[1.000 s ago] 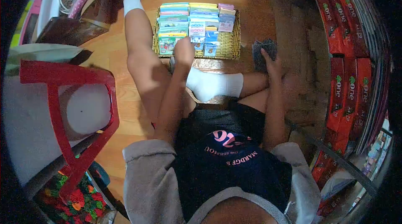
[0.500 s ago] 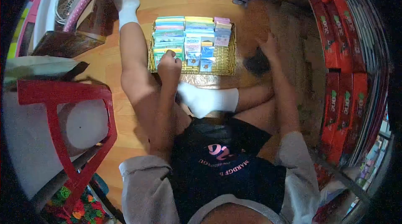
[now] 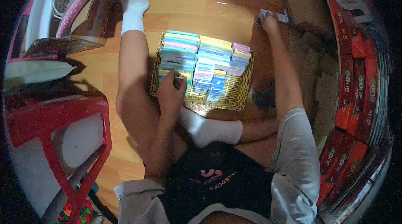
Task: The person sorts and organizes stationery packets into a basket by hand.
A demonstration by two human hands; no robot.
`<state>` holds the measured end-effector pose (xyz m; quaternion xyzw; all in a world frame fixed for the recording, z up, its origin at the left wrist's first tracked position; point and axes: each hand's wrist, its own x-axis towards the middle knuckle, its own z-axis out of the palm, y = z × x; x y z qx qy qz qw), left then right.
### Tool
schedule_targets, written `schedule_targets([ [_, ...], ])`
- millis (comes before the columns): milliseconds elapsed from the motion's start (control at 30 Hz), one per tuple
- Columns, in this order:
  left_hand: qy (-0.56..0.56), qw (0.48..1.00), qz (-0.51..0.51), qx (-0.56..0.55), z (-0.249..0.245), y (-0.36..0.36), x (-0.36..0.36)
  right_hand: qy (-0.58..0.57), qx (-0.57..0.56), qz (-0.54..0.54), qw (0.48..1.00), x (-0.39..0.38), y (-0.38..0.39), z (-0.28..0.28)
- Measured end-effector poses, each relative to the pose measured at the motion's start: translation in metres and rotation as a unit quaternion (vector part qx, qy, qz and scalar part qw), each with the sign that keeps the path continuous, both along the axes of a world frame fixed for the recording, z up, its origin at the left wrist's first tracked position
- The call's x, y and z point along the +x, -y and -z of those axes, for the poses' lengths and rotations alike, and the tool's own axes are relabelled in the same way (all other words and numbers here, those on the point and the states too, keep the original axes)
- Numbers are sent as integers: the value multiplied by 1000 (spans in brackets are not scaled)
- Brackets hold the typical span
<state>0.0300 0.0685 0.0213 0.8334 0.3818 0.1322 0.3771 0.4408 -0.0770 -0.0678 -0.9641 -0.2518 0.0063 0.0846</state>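
Note:
A woven basket (image 3: 238, 94) stands on the floor before my legs, packed with rows of small flat colourful packets (image 3: 180, 44). Over its near left part is my left hand (image 3: 172, 92), fingers curled in a pinch against the packets; what they hold, if anything, is hidden. My right hand (image 3: 269, 23) reaches far out to the right, its fingers on a small pile of grey-white packets (image 3: 282, 16) on the floor. Whether those fingers have closed on a packet is too dark to tell. Blue packets (image 3: 216, 85) fill the basket's near middle, beside a bare strip of weave.
Red boxes (image 3: 347, 85) are stacked along the right side, with brown cardboard (image 3: 307, 56) beside them. A red-framed chair or stool (image 3: 50, 140) stands at left. Shelf-like boards (image 3: 63, 46) are at upper left. A dark object (image 3: 264, 97) lies right of the basket.
My right hand has moved forward from beside the basket to the pile of packets on the floor. My left hand remains at the basket's near left. The camera view has shifted.

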Motion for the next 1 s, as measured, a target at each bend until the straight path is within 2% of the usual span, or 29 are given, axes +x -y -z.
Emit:
schedule_targets([
  [100, -2, 999, 15, -38, -2, 2, 4, 9, 4, 10, 1000, -17, -1, -13],
  [167, 39, 997, 37, -58, 5, 6, 7, 91, -40, -84, 991, -14, 4, -7],
  [200, 43, 997, 37, -60, 9, 9, 8, 95, -43, -84, 991, -11, 8, -1],
  [267, 70, 994, 51, -72, 20, 14, 8, 87, -149, -144, 975, -10, 11, 1],
  [300, 75, 993, 51, -71, 23, 16, 8, 92, -149, -143, 974, -15, 14, -4],
  [367, 108, 990, 84, 23, 28, 17, 8, 117, -49, -52, 991, -43, 17, -30],
  [400, 124, 989, 78, 18, 28, 18, 8, 121, -46, -53, 990, -52, 18, -45],
  [467, 136, 988, 70, 9, 31, 19, 9, 118, 134, 41, 983, -67, 27, -67],
  [500, 144, 988, 64, -4, 33, 21, 10, 122, 132, 44, 983, -78, 35, -76],
  [533, 105, 989, 63, -79, 28, 23, 12, 85, 241, 32, 966, -91, 43, -82],
  [567, 107, 988, 67, -86, 32, 26, 14, 47, 344, 21, 938, -107, 54, -86],
  [633, 216, 933, 115, -263, 41, 33, 19, -61, 447, 123, 884, -150, 72, -71],
  [667, 237, 906, 143, -319, 25, 38, 19, -158, 469, 111, 862, -186, 78, -87],
  [700, 237, 904, 142, -325, 13, 45, 20, -254, 486, 99, 831, -224, 82, -102],
  [767, 238, 820, 133, -502, 1, 57, 20, -339, 548, 148, 750, -281, 81, -95],
  [800, 233, 798, 128, -541, 9, 62, 21, -338, 547, 132, 754, -303, 79, -96],
  [833, 228, 799, 125, -542, 13, 66, 18, -339, 548, 116, 756, -323, 76, -98],
  [867, 225, 807, 141, -528, 17, 67, 16, -382, 560, 161, 717, -339, 71, -98],
  [900, 222, 814, 159, -513, 21, 67, 14, -386, 562, 161, 714, -344, 71, -92],
  [967, 215, 820, 133, -513, 25, 64, 8, -330, 520, 107, 780, -346, 74, -76],
  [1000, 221, 802, 126, -541, 23, 61, 6, -337, 493, 101, 796, -342, 79, -74],
])
